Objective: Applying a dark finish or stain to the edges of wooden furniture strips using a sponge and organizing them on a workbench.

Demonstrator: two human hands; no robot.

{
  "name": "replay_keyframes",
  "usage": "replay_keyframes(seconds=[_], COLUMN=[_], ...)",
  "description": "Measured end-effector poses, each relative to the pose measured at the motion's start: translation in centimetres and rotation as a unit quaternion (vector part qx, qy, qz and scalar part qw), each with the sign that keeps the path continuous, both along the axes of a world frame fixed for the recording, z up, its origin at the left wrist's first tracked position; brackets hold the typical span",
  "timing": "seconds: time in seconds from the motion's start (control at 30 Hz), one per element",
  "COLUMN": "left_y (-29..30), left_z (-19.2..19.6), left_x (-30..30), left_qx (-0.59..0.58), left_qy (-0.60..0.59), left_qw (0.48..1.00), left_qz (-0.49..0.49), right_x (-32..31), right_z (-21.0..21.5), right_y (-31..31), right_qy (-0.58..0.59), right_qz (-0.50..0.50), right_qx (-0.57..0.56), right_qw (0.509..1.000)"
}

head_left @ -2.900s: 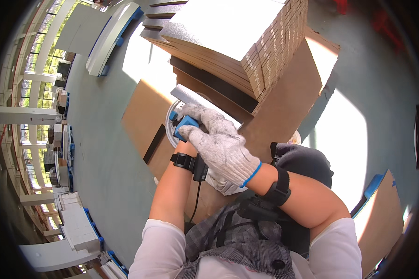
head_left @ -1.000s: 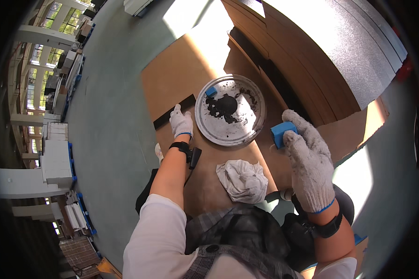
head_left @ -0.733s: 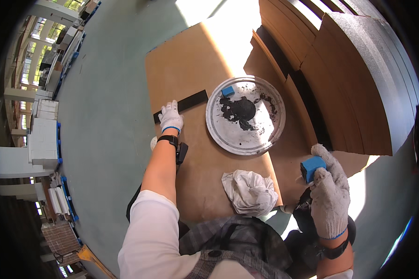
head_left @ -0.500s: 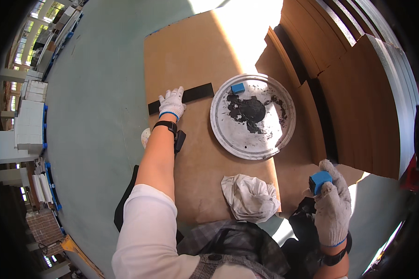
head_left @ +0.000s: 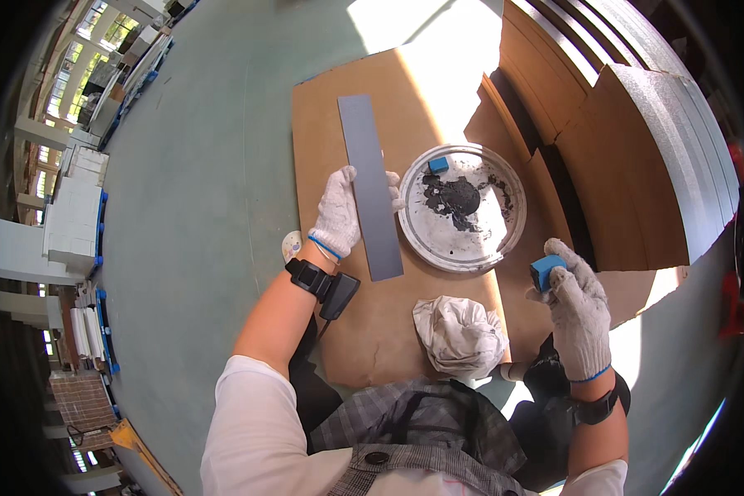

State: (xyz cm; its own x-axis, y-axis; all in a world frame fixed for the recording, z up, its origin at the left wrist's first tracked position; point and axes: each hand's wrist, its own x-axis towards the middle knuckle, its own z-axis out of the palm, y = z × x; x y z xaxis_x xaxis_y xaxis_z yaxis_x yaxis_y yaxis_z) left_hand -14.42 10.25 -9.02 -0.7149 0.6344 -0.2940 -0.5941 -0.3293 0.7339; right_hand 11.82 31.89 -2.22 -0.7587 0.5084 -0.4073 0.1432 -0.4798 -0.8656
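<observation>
My left hand (head_left: 337, 213), in a white knit glove, is closed round a long flat strip (head_left: 372, 194) with a dark grey face. The strip is raised over the brown cardboard (head_left: 351, 347), and my fingertips show past its right edge. Out to the right, my right hand (head_left: 577, 306), also gloved, pinches a blue sponge block (head_left: 547, 271) whose side looks dark-stained. Between the hands stands a round white lid (head_left: 427, 248) with a raised rim. Black paste (head_left: 459, 198) is smeared on it, and a second blue block (head_left: 439, 165) lies near its far-left edge.
A crumpled white cloth (head_left: 459, 335) lies on the cardboard nearer to me. Tall brown stacked panels (head_left: 628, 178) stand close on the right. By the cardboard's left edge sits a small round pale object (head_left: 292, 245). Pallets with white boxes (head_left: 70, 211) line the far left.
The strip, which lay black on the cardboard under my left hand, is now lifted and turned nearly lengthwise, showing a grey face. My right hand still holds the blue sponge block.
</observation>
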Motion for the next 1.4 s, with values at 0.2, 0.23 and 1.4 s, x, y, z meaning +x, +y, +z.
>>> replay_keyframes(seconds=[0.2, 0.23, 1.4], left_y=[4.0, 4.3, 2.5], left_z=[4.3, 4.1, 0.9], left_x=[5.0, 5.5, 11.1], left_qx=[0.100, 0.099, -0.199], left_qy=[-0.094, -0.097, 0.364], left_qw=[0.991, 0.990, 0.826], left_qz=[0.000, -0.008, -0.382], right_x=[-3.8, -4.2, -10.3], right_z=[0.8, 0.5, -3.7], right_y=[0.7, 0.9, 5.1], right_qy=[0.088, 0.096, 0.515], right_qz=[0.021, 0.021, 0.049], right_qx=[-0.005, -0.015, -0.229], right_qw=[0.996, 0.995, 0.825])
